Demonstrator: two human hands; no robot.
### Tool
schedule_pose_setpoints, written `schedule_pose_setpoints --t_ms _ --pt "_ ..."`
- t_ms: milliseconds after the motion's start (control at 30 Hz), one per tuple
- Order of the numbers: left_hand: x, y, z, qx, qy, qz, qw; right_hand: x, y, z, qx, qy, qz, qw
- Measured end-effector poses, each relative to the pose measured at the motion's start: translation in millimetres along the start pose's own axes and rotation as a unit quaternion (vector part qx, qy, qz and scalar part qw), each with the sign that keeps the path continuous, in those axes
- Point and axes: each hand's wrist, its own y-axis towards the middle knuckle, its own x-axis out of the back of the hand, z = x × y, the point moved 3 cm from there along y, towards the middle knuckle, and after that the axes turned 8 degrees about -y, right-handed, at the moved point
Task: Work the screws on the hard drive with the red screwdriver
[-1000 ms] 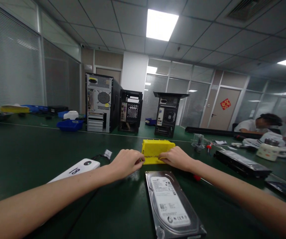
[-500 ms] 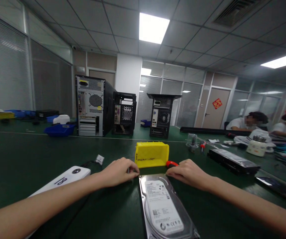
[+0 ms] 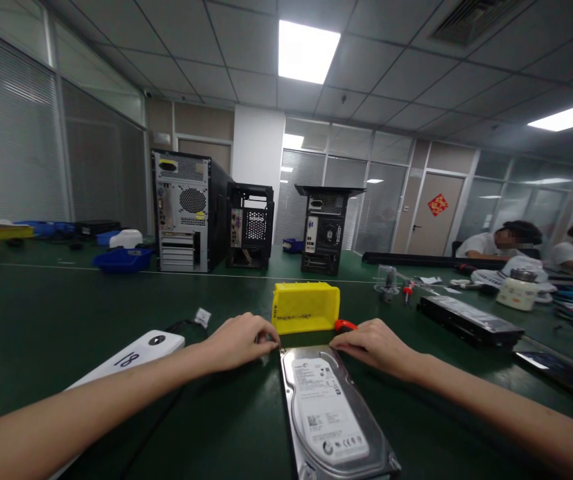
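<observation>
A silver hard drive (image 3: 327, 410) with a white label lies flat on the green table in front of me. My left hand (image 3: 246, 341) is closed in a pinch at its far left corner; whatever those fingers hold is too small to make out. At the opposite far corner, my right hand (image 3: 377, 345) has its fingers pressed together against the drive's edge. Just beyond the drive, a yellow bin (image 3: 316, 303) faces me, with small dark bits inside. A red handle (image 3: 345, 325) shows behind my right hand, the rest of it hidden.
A white power strip (image 3: 141, 353) marked 18 lies under my left forearm. Another drive (image 3: 469, 323) sits on the right, near a dark phone-like slab (image 3: 556, 373). Computer cases (image 3: 191, 213) and a blue bin (image 3: 122, 260) stand farther back. Two people sit at the far right.
The view has tilted slightly. My right fingertips have shifted a little to the left at the drive's corner; my left hand stays almost the same.
</observation>
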Motion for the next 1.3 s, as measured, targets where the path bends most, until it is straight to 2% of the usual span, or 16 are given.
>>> schedule_pose_setpoints --t_ms 367,667,967,1200,1300 --pt "2.2 -1.5 -2.6 0.014 0.028 -0.004 1.000 -1.4 0.0 -3.6 -0.013 0.086 0.004 0.996" --pt "1.8 -1.8 -2.9 0.016 0.037 -0.005 0.999 -5.4 0.0 -3.6 -0.015 0.086 0.020 0.996" --pt "1.9 -2.0 -2.1 0.015 0.032 -0.005 0.999 1.1 -3.1 2.4 -0.037 0.169 0.005 0.985" --pt "0.1 0.3 4.3 0.017 0.049 -0.008 0.999 -2.4 -7.4 1.5 -0.052 0.209 -0.017 0.976" --pt "-0.5 0.1 5.3 0.014 0.055 -0.009 0.998 -5.3 -7.7 -0.6 -0.081 0.212 -0.027 0.974"
